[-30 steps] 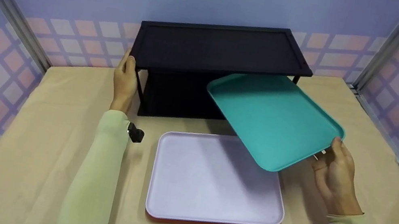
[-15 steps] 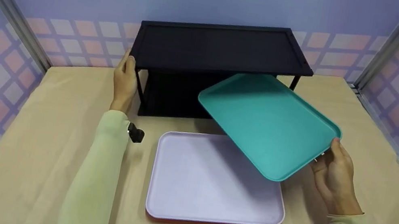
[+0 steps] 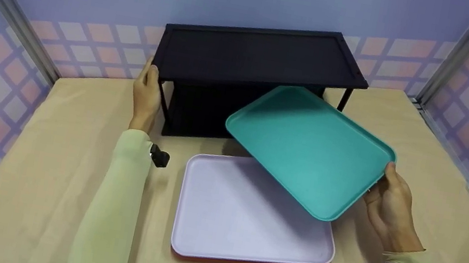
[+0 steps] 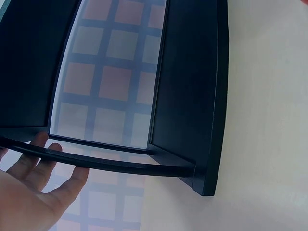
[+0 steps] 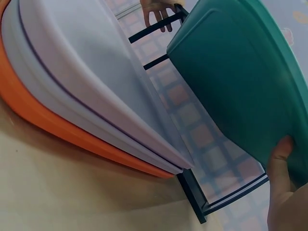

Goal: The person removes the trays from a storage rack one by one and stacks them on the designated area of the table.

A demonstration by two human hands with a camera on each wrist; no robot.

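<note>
A flat teal plastic tray [image 3: 310,150] is held tilted in the air by its near right corner, pinched by the right grip [image 3: 391,205], thumb on the rim and fingers beneath. Its far end reaches under the top of a black two-tier metal shelf rack [image 3: 255,53]. The rack's left front post is touched by the left grip [image 3: 147,94], fingers straight and relaxed against the bar. Below the right grip's tray, a lavender plastic tray [image 3: 249,213] lies stacked on an orange tray [image 5: 72,130] on the beige tabletop [image 3: 38,174].
</note>
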